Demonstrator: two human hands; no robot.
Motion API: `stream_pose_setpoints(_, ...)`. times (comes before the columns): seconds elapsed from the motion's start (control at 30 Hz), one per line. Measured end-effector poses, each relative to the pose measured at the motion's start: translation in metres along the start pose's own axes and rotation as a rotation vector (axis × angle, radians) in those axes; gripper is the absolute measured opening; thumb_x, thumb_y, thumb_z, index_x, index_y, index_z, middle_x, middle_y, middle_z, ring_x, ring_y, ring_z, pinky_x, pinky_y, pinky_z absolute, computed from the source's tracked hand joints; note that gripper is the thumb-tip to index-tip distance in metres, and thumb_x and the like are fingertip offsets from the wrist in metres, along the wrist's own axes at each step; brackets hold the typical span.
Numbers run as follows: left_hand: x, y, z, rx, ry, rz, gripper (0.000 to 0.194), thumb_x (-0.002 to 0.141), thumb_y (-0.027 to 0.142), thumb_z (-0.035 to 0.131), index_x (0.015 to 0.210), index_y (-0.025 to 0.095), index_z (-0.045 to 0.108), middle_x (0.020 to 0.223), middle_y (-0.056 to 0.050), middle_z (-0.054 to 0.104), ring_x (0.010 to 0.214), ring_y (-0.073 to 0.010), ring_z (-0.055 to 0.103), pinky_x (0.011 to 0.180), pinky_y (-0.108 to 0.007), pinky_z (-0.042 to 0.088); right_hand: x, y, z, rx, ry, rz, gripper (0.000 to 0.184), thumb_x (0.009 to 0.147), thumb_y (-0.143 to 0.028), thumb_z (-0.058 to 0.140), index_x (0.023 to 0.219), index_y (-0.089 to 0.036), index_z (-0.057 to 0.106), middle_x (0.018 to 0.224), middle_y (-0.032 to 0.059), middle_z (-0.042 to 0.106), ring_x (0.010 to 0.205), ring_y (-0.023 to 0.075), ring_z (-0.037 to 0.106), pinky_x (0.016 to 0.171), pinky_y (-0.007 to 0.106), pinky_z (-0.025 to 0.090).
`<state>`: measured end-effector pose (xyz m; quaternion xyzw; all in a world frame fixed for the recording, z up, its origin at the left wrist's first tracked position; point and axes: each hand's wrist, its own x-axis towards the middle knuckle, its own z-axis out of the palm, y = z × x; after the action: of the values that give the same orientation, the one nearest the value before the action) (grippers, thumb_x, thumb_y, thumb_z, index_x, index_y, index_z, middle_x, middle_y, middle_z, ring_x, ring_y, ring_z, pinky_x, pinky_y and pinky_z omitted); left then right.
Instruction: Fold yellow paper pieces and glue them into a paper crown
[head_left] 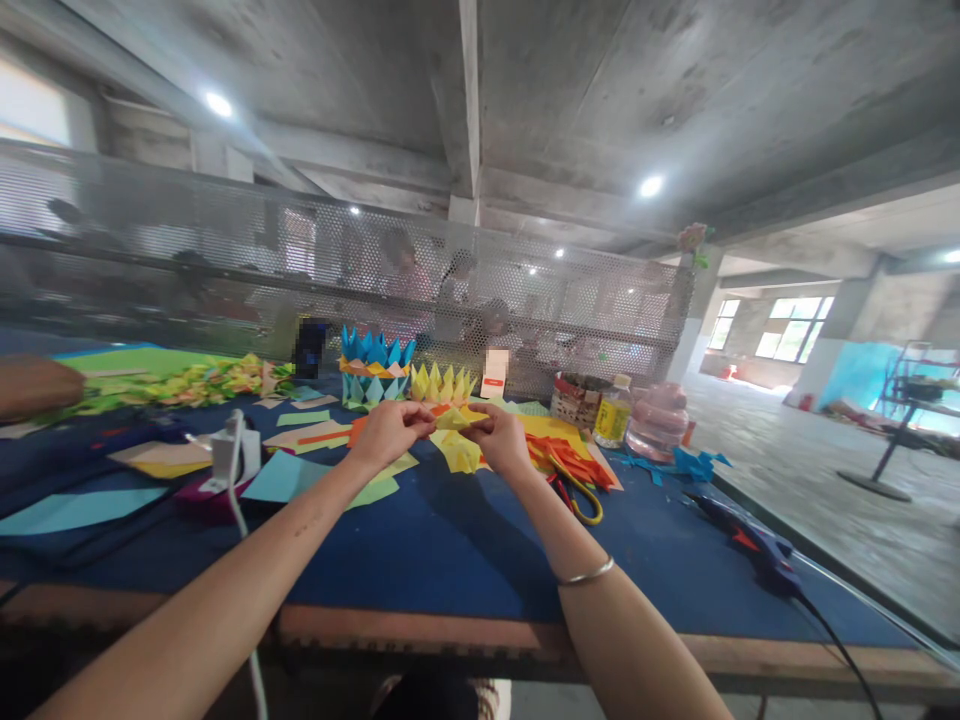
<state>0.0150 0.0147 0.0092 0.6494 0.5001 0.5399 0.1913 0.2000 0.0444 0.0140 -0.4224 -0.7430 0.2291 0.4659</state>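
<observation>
Between my two hands is a folded yellow paper piece [457,418], pinched from both sides above the table. My left hand [396,432] has thumb and fingertips closed on its left edge. Its right edge is pinched by my right hand [501,436]. Just below it shows another yellow folded paper [460,454]; whether the two are joined I cannot tell. Behind my hands stand a yellow pointed paper crown [442,384] and a blue pointed paper crown [377,350]. Orange paper strips [574,462] lie right of my right hand, with yellow-handled scissors [585,500] on them.
A glue gun [757,550] with a trailing cable lies on the right. A white plug adapter [234,452] stands at left with its cord over the table edge. A yellow-labelled bottle [613,412], a pink container [657,422] and a basket [579,398] stand behind. Another person's hand [37,388] is far left.
</observation>
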Motion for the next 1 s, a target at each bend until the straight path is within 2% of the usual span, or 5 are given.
stream_pose_setpoints(0.2, -0.002, 0.004, 0.004, -0.152, -0.093, -0.02, 0.027, 0.057, 0.027, 0.072, 0.082, 0.018, 0.07, 0.087, -0.005, 0.074, 0.082, -0.0222, 0.067, 0.076, -0.032, 0.05, -0.002, -0.004, 0.0, -0.007, -0.03, 0.013, 0.04, 0.069, -0.016, 0.07, 0.109, -0.017, 0.063, 0.08, 0.0043, 0.074, 0.076, 0.0191, 0.069, 0.074, 0.029, 0.052)
stream_pose_setpoints(0.33, -0.002, 0.005, 0.004, -0.157, -0.087, -0.037, 0.019, 0.064, 0.031, 0.067, 0.076, 0.017, 0.069, 0.076, -0.005, 0.073, 0.073, -0.0192, 0.066, 0.07, -0.03, 0.05, -0.005, -0.006, 0.004, 0.007, -0.113, -0.003, 0.038, 0.069, -0.019, 0.07, 0.107, -0.015, 0.064, 0.076, 0.0041, 0.072, 0.071, 0.0175, 0.067, 0.069, 0.028, 0.051)
stream_pose_setpoints(0.5, -0.001, 0.006, 0.003, -0.139, -0.089, -0.032, 0.013, 0.064, 0.028, 0.067, 0.07, 0.017, 0.068, 0.066, -0.003, 0.07, 0.063, -0.0169, 0.064, 0.062, -0.028, 0.049, -0.005, -0.007, 0.007, 0.122, -0.115, -0.096, 0.041, 0.069, -0.023, 0.069, 0.108, -0.014, 0.061, 0.09, 0.0068, 0.071, 0.082, 0.0166, 0.066, 0.075, 0.029, 0.051)
stream_pose_setpoints(0.73, -0.004, 0.014, 0.005, -0.245, -0.076, -0.087, 0.012, 0.062, 0.018, 0.068, 0.071, 0.018, 0.061, 0.062, -0.001, 0.067, 0.06, -0.017, 0.066, 0.053, -0.026, 0.05, -0.006, -0.01, 0.005, 0.219, -0.07, -0.033, 0.023, 0.07, -0.019, 0.062, 0.092, -0.017, 0.054, 0.065, -0.0019, 0.066, 0.058, 0.012, 0.061, 0.057, 0.023, 0.047)
stream_pose_setpoints(1.0, -0.005, 0.017, 0.005, -0.271, -0.077, -0.057, 0.012, 0.065, 0.016, 0.064, 0.075, 0.016, 0.06, 0.068, -0.002, 0.068, 0.061, -0.0176, 0.067, 0.053, -0.027, 0.051, -0.005, -0.01, 0.007, 0.221, -0.059, -0.092, 0.016, 0.068, -0.021, 0.062, 0.082, -0.017, 0.055, 0.067, -0.0009, 0.062, 0.061, 0.0115, 0.058, 0.062, 0.024, 0.046)
